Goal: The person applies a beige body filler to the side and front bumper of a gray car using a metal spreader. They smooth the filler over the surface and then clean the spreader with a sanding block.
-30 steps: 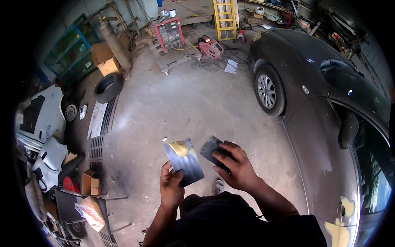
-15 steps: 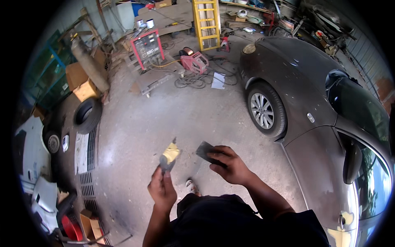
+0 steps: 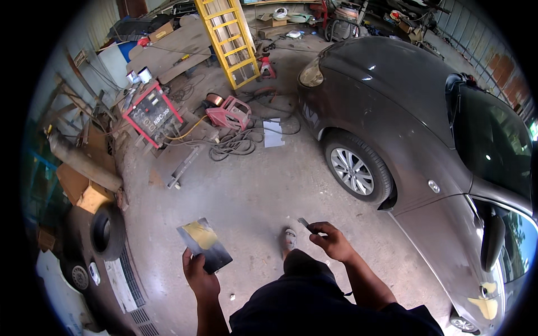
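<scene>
My left hand grips a thin dark metal plate that has a smear of pale yellow paste on its upper part. My right hand, a short way to the right, holds a small flat dark spreader, seen nearly edge-on. The two tools are apart. On my right stands a dark grey car, with pale yellow filler patches near its door handle at the lower right. My sandalled foot shows on the concrete floor between my hands.
Ahead lie a red-framed welder, a pink wire feeder, coiled cables, a white sheet and a yellow ladder. At left are a gas cylinder, boxes, a tyre and a floor grate.
I have stepped and turned, so the car and welder sit differently in view. My hands are farther apart, the left lower and leftward. The spreader has tilted to show its edge.
</scene>
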`<move>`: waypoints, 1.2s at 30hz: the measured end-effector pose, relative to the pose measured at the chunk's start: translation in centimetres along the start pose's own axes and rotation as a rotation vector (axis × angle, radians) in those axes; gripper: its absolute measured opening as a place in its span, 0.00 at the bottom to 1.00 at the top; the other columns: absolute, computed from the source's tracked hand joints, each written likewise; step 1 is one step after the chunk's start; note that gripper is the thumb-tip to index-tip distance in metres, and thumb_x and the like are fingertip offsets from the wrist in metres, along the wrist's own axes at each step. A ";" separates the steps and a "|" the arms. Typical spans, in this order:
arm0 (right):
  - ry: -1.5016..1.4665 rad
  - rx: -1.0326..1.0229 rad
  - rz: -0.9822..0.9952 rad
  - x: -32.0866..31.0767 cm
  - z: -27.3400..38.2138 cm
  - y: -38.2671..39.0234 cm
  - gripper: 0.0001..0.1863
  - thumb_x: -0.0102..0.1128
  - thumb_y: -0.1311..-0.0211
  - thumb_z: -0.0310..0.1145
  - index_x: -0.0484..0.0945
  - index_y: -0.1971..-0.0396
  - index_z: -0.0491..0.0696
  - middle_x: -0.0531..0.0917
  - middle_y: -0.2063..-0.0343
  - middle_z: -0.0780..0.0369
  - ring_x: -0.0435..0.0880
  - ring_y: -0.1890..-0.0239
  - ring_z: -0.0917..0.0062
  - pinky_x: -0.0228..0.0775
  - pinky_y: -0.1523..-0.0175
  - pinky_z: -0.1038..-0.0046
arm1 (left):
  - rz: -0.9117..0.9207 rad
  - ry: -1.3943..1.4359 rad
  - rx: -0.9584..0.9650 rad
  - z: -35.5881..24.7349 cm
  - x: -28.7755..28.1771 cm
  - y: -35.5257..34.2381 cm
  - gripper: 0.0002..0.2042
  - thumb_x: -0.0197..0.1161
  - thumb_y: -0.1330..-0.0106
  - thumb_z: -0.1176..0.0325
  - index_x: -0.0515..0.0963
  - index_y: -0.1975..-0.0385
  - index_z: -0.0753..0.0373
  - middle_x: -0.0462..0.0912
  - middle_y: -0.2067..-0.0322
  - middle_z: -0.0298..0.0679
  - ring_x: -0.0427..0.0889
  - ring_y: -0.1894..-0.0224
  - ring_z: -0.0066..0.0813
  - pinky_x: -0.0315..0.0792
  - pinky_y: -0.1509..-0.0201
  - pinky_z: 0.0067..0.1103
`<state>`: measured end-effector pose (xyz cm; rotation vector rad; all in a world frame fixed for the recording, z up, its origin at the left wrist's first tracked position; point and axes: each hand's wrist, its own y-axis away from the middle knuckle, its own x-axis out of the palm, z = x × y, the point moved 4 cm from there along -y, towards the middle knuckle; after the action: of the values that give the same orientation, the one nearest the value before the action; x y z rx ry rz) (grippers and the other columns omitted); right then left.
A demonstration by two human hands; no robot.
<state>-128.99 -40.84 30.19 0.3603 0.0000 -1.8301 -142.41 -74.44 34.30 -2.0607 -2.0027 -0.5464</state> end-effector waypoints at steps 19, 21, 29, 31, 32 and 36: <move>0.167 0.055 -0.110 -5.0 5.9 -44.0 0.19 0.61 0.40 0.36 0.78 0.52 0.43 0.80 0.55 0.54 0.80 0.52 0.66 0.69 0.47 0.69 | 0.047 -0.004 0.018 2.8 12.0 -45.9 0.19 0.49 0.38 0.74 0.67 0.46 0.69 0.74 0.51 0.46 0.74 0.47 0.35 0.66 0.40 0.30; 0.132 0.160 -0.161 -4.6 6.8 -47.5 0.19 0.60 0.39 0.37 0.78 0.52 0.43 0.80 0.55 0.54 0.79 0.52 0.66 0.69 0.47 0.70 | 0.108 -0.033 0.017 2.7 13.7 -52.0 0.19 0.49 0.38 0.73 0.67 0.47 0.69 0.74 0.50 0.46 0.73 0.47 0.35 0.65 0.40 0.30; 0.058 0.274 -0.321 -8.9 7.1 -59.2 0.20 0.60 0.39 0.38 0.78 0.51 0.44 0.80 0.54 0.55 0.79 0.49 0.67 0.69 0.45 0.70 | 0.314 -0.016 -0.059 3.9 26.1 -71.5 0.21 0.52 0.41 0.73 0.67 0.46 0.70 0.73 0.49 0.46 0.72 0.46 0.35 0.62 0.38 0.31; 0.025 0.313 -0.362 -10.3 5.6 -62.4 0.20 0.60 0.39 0.39 0.78 0.50 0.44 0.79 0.53 0.55 0.79 0.49 0.67 0.69 0.45 0.70 | 0.357 -0.003 -0.098 5.8 29.6 -75.3 0.22 0.51 0.42 0.73 0.67 0.46 0.70 0.73 0.48 0.46 0.71 0.46 0.35 0.62 0.38 0.30; 0.009 0.320 -0.383 -11.1 4.8 -64.0 0.20 0.60 0.39 0.39 0.78 0.50 0.44 0.79 0.53 0.55 0.79 0.48 0.67 0.69 0.44 0.69 | 0.366 -0.012 -0.107 7.0 31.3 -77.0 0.22 0.51 0.42 0.74 0.67 0.46 0.70 0.73 0.48 0.46 0.72 0.46 0.35 0.62 0.39 0.30; -0.053 0.308 -0.443 -16.1 2.2 -72.8 0.20 0.60 0.38 0.40 0.77 0.50 0.44 0.79 0.52 0.55 0.78 0.48 0.67 0.68 0.43 0.69 | 0.404 -0.044 -0.095 10.9 38.8 -84.6 0.22 0.51 0.42 0.75 0.68 0.46 0.71 0.73 0.49 0.45 0.72 0.46 0.34 0.63 0.39 0.30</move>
<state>-193.98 -4.97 22.80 0.5606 -0.2591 -2.2845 -225.06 -30.37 31.60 -2.4627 -1.5391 -0.5248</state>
